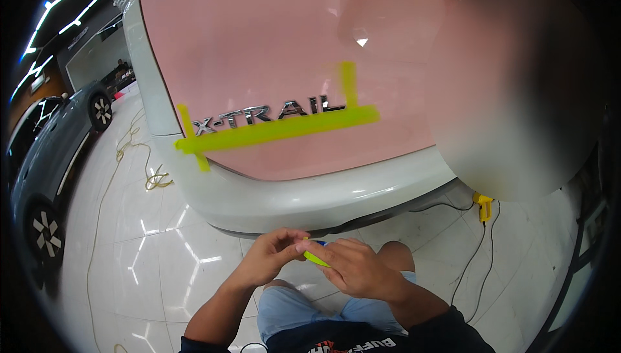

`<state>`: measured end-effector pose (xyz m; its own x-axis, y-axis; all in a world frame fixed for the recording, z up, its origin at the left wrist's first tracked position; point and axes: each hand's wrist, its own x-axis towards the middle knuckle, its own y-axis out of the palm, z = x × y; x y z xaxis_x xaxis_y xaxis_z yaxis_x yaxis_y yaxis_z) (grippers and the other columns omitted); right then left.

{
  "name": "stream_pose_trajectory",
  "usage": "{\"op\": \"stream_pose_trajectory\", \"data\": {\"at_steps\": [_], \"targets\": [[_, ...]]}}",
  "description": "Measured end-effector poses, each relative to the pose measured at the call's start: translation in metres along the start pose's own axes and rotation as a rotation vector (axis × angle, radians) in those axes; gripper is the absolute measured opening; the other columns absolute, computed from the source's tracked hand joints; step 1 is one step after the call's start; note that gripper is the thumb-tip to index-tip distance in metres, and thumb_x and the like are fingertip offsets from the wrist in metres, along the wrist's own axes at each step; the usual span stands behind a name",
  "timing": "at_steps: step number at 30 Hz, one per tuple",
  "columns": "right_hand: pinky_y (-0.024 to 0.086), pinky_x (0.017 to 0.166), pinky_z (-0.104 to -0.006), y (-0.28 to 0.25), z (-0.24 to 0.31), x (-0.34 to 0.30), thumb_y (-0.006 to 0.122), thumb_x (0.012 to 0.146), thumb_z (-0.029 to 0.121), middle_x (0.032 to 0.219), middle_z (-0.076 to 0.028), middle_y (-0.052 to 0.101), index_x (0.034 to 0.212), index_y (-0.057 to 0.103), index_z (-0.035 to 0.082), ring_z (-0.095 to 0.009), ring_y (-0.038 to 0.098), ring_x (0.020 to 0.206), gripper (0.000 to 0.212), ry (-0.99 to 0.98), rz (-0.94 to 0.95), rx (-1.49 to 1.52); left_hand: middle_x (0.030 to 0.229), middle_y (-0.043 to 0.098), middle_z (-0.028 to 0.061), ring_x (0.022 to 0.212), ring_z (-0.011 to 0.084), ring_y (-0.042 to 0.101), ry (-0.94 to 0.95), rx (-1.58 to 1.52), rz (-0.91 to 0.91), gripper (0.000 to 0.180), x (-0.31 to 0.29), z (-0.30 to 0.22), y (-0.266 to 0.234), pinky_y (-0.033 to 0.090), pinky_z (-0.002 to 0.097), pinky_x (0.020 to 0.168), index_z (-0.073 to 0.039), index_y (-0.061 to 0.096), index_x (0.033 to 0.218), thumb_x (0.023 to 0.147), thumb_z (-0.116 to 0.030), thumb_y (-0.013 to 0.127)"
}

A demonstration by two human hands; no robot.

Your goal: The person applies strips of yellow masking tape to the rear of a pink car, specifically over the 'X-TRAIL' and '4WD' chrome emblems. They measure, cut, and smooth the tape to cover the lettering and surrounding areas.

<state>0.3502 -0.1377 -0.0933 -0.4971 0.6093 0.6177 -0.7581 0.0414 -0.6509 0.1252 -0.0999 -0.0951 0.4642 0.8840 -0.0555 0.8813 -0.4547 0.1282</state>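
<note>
My left hand [279,251] and my right hand [362,267] meet in front of my knees, below the car's white rear bumper [323,194]. Between them is a small yellow-green piece [315,259] with a bit of blue at its upper edge; its kind is mostly hidden by my fingers. My right hand wraps round it, while the left thumb and fingertips pinch at its left end. Ahead, chrome badge letters [272,115] sit on the pink tailgate [259,49]. Yellow-green tape [278,132] runs beneath them, with short upright strips at both ends.
A yellow heat gun [484,209] with a dark cord lies on the tiled floor at the right. A pale cable [155,177] trails over the floor to the left, near a grey car [58,152]. A blurred round patch hides the upper right.
</note>
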Motion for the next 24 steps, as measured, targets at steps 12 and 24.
{"op": "stream_pose_trajectory", "data": {"at_steps": [12, 24], "targets": [[0.049, 0.077, -0.041, 0.012, -0.013, -0.001, 0.073, 0.083, 0.015, 0.086, -0.011, 0.067, 0.115, 0.068, 0.004, -0.029, 0.058, 0.082, 0.035, 0.287, 0.226, -0.04, 0.096, 0.067, 0.0072, 0.09, 0.0151, 0.064, 0.192, 0.32, -0.246, 0.01, -0.029, -0.002, -0.025, 0.053, 0.0305, 0.084, 0.0, 0.063, 0.102, 0.099, -0.009, 0.063], [0.049, 0.078, -0.0399, -0.126, -0.023, 0.03, 0.078, 0.075, 0.017, 0.085, -0.013, 0.065, 0.088, 0.068, 0.0, -0.029, 0.061, 0.082, 0.024, 0.222, 0.114, -0.026, 0.08, 0.065, 0.0065, 0.072, 0.0146, 0.062, 0.539, 0.242, -0.593, 0.015, -0.048, -0.105, -0.07, 0.051, 0.0287, 0.071, 0.0, 0.062, 0.097, 0.097, -0.015, 0.065]]}}
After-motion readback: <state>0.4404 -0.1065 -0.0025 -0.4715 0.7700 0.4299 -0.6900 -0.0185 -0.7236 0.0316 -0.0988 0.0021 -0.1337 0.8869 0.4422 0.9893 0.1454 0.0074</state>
